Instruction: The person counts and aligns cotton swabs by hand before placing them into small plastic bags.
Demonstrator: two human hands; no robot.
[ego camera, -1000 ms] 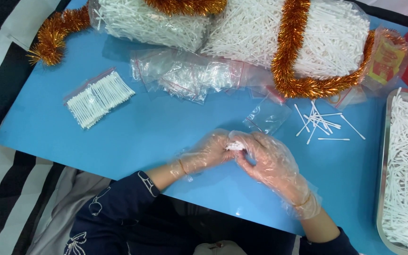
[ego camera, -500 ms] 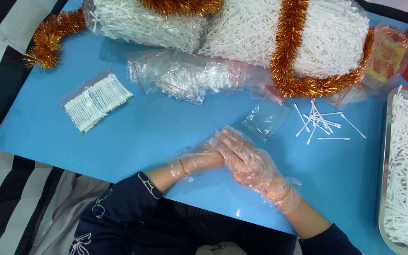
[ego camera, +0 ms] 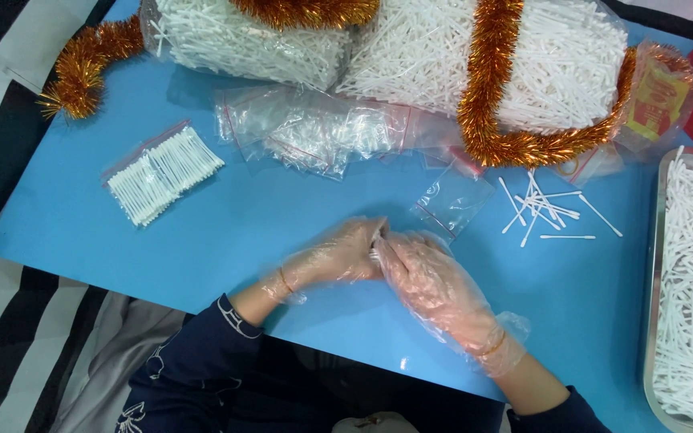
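A: Meeting at the front middle of the blue bench [ego camera: 202,240], both gloved hands are pressed together: the left hand [ego camera: 338,255] and the right hand [ego camera: 431,285] curl round a small bunch of cotton swabs [ego camera: 375,247], only the white tips showing between the fingers

B: So both closed on that bunch?

A: Closed on it, yes, fingers narrow and wrapped tight. How many swabs sit inside, I cannot tell

B: And around them?

A: An empty clear zip bag [ego camera: 452,200] lies just beyond the right hand. A scatter of loose swabs [ego camera: 543,207] sits to its right, apart from the hands. A filled bag of swabs [ego camera: 162,172] lies well off to the left, and a metal tray [ego camera: 656,265] heaped with swabs fills the right edge. At the back, big bags of swabs [ego camera: 547,68] are draped in orange tinsel [ego camera: 487,88]
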